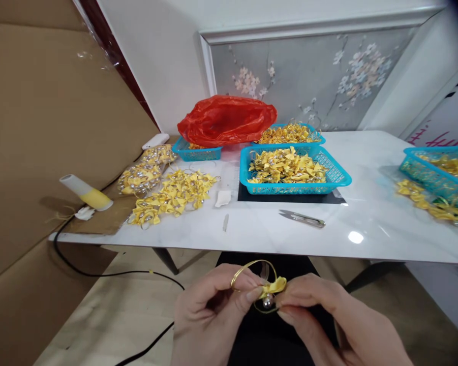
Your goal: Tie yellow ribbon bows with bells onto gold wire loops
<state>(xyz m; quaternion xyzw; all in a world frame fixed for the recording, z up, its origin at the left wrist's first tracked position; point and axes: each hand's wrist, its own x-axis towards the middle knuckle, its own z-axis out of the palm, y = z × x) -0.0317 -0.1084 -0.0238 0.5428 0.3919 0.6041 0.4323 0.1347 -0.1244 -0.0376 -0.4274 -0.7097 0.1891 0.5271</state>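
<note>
Between my two hands, in front of the table's near edge, is a yellow ribbon bow [276,286] with a small silver bell [267,302] hanging under it. A loop of gold cord [254,263] arches up from the bow over my left fingers. My left hand [217,310] pinches the bow's left side between thumb and forefinger. On the right, my right hand [328,310] is closed in a pinch at the bow's edge, by the cord end next to the bell. Its fingertips partly hide what they grip.
On the white table [373,223] lie thread snips [302,218] and a heap of yellow bows [175,195]. Blue baskets [295,189] of bows stand behind, one beside a red plastic bag [226,122]. Another blue basket [438,173] is at right, a yellow-and-white cone [86,192] at left.
</note>
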